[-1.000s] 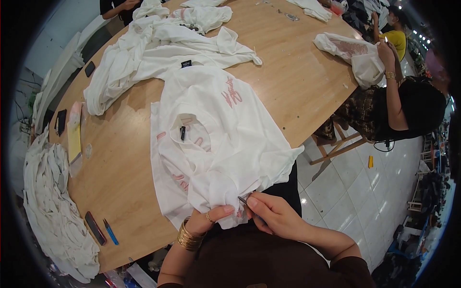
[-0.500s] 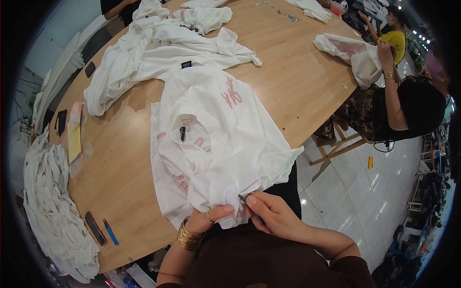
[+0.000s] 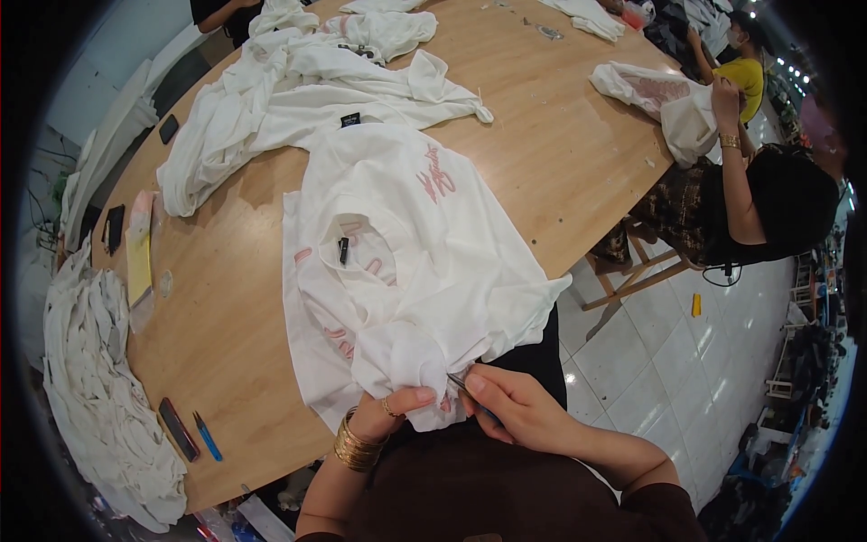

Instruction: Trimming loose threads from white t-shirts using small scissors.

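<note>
A white T-shirt (image 3: 452,262) with pink lettering lies spread over the near table edge, its neck opening facing left of centre. My left hand (image 3: 395,415), with gold bangles at the wrist, is closed on a bunched sleeve end of the shirt. Right beside it, my right hand (image 3: 510,406) grips small thread snips (image 3: 458,382), their slim metal tip against the bunched cloth. Most of the snips' handle is hidden by my fingers.
More white shirts (image 3: 271,108) are heaped on the wooden table (image 3: 226,334); a cloth pile (image 3: 99,379) hangs at left. Near it lie a dark red phone-like slab (image 3: 179,430) and a blue pointed tool (image 3: 208,437). A seated person at right handles another white garment (image 3: 682,117).
The snips' tip has shifted slightly at the sleeve end, and my right hand has moved a little. My left hand keeps its hold on the cloth.
</note>
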Tool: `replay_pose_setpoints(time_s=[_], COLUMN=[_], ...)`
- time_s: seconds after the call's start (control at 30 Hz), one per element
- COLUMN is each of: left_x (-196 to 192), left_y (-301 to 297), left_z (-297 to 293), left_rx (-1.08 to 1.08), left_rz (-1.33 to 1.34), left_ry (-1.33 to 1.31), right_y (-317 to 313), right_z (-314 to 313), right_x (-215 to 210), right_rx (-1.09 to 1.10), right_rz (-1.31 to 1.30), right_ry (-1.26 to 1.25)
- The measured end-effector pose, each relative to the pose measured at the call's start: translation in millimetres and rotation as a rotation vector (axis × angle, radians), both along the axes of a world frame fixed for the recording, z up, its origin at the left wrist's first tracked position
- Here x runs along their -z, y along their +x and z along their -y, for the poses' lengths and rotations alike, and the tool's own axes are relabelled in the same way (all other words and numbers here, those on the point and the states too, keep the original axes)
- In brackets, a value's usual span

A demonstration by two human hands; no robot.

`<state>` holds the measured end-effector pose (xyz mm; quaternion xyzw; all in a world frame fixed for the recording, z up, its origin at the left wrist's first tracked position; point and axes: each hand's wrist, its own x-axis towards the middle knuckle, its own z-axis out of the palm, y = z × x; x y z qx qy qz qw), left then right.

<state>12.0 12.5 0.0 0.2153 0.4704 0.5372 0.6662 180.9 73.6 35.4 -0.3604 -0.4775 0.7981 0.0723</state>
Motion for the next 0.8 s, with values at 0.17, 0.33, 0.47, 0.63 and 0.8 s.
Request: replay_pose_setpoints(time_s=[0.17,0.33,0.47,0.63,0.8], left_x=[13.5,16.5,15.2,18.3,21.9], left_y=[-7.8,-10.8,-11.3,-10.5,-11.3], left_z=[6.6,7.0,6.9,7.7,8.4], left_rx=[0.053,0.119,0.137,0.121,0.132], left_rz=[0.029,0.108,0.116,0.107,0.106], left_ry=[0.017,0.076,0.084,0.086,0.091], right_y=[-1.1,-2.0,-2.4,-1.1,-0.6], right_z=[-0.8,1.0,2.3,1.0,2.3], right_x=[-1.4,-0.9,1.7,-0.4,1.0], right_rx=[-0.006,0.031,0.056,0.053,0.027], right_rz=[0.026,-0.005,-0.01,-0.009,0.001], right_ry=[0.01,-0.003,-0.011,-0.031,-0.004])
